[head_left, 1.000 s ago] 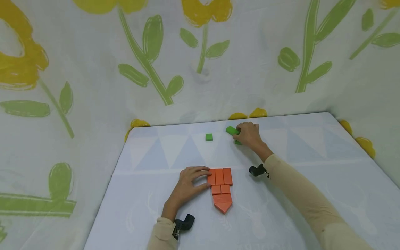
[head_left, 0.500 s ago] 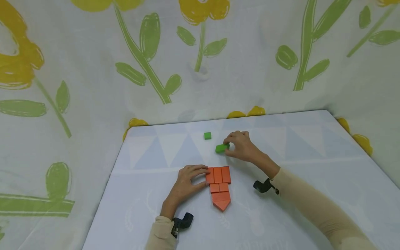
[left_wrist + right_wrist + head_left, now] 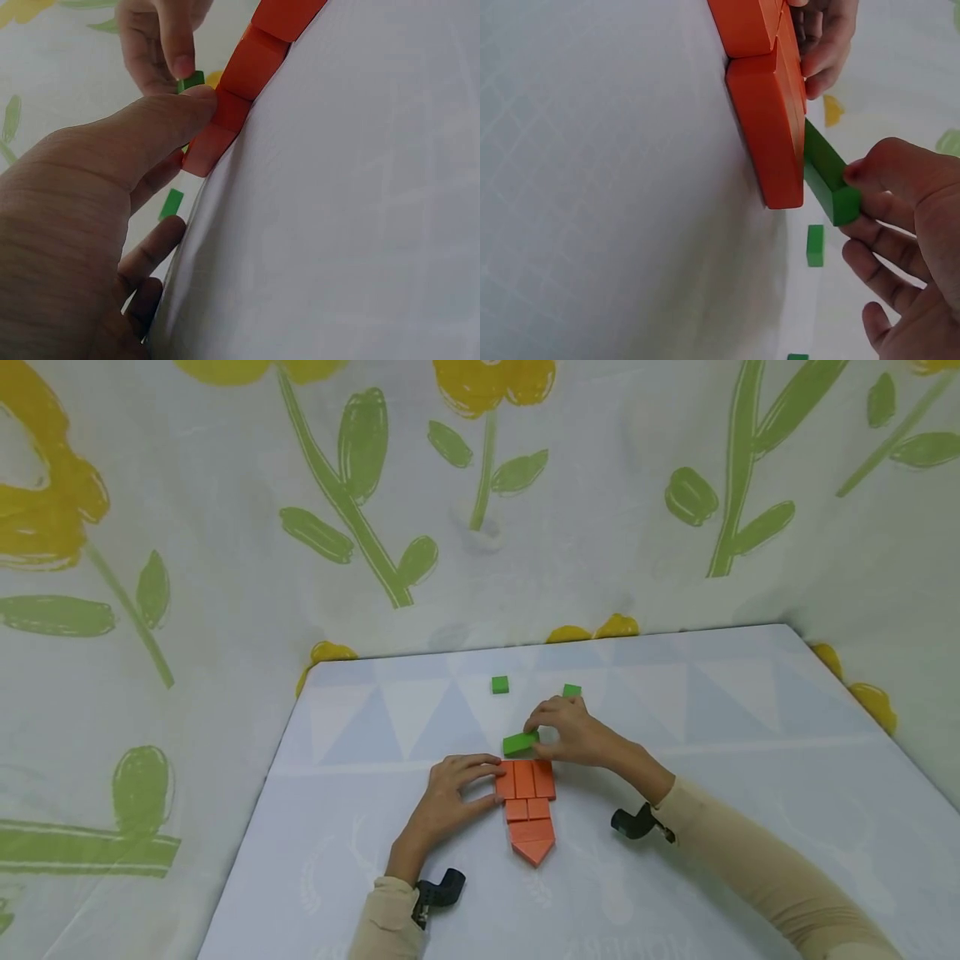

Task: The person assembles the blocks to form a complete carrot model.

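Observation:
Orange wooden blocks lie fitted together on the table, three upright oblongs at the far end, smaller ones below, and a pointed one nearest. My left hand rests against their left side, thumb and fingertips touching the leftmost oblong. My right hand pinches a long green block just beyond the top row. In the right wrist view this green block is held at a slant beside the orange oblong, between thumb and fingers. Whether it touches the orange is unclear.
One small green block lies farther back, and another lies just beyond my right hand. The pale patterned table ends at a back edge against a flower-printed cloth. Each wrist wears a black camera.
My right hand has brought the long green block from the back of the table toward me and leftward, up to the orange top row. My left hand has stayed put.

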`<state>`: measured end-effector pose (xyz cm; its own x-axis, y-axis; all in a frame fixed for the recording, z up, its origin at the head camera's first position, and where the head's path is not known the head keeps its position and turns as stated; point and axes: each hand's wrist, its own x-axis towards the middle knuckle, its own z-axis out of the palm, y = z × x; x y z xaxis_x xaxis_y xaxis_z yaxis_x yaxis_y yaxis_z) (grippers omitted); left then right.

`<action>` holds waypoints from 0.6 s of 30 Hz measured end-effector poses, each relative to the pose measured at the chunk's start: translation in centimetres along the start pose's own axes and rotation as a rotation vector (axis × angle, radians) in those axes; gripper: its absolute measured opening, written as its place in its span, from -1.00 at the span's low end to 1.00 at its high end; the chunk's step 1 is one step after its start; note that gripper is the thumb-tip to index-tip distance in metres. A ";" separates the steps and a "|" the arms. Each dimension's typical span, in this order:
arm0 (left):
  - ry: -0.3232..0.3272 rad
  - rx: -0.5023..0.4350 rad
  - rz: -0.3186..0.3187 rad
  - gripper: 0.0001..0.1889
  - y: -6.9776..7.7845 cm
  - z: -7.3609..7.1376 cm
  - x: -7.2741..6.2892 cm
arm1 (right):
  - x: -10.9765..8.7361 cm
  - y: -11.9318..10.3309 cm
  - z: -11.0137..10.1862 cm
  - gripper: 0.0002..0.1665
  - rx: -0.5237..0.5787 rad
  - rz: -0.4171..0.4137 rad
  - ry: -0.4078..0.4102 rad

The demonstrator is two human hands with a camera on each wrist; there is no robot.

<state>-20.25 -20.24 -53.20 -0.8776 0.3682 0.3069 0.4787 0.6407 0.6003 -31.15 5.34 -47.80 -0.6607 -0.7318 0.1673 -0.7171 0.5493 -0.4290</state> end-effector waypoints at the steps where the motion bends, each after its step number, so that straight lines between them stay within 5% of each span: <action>1: -0.003 0.004 -0.003 -0.59 0.0 0.0 0.0 | 0.0 0.0 0.1 -0.79 0.003 0.000 -0.007; 11: 0.023 0.018 0.020 -0.59 -0.1 0.0 0.1 | -0.7 0.8 0.7 -0.79 0.056 -0.001 -0.070; 18: -0.008 0.027 -0.018 -0.57 -0.2 0.1 0.1 | -1.0 1.2 0.7 -0.79 0.073 -0.015 -0.079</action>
<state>-20.44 -20.29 -53.40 -0.8861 0.3612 0.2905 0.4632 0.6655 0.5853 -31.19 6.48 -49.15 -0.6283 -0.7709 0.1047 -0.7069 0.5095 -0.4906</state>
